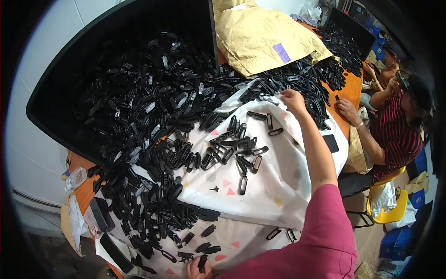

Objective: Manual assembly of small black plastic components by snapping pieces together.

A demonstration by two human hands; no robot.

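Observation:
My right hand [293,101] reaches far over the table to the top edge of a white patterned cloth [265,200], beside a heap of thin black parts [318,97]. Its fingers are drawn together; what they hold, if anything, I cannot make out. Low in the picture, my left hand [199,270] grips a small black plastic part [202,263], partly cut off by the lower edge. Close to it lie several loose black oval casings [208,230]. Black frame-shaped parts [243,185] are scattered on the cloth between my hands.
A big black bin [60,93] lies tipped at the left, black casings spilling from it. A yellowish sack [260,32] covers the far heap. Clear plastic bottle [75,179] at the left edge; dark phone-like slab [331,143] at the right. Two people work at the right, near a yellow chair [388,209].

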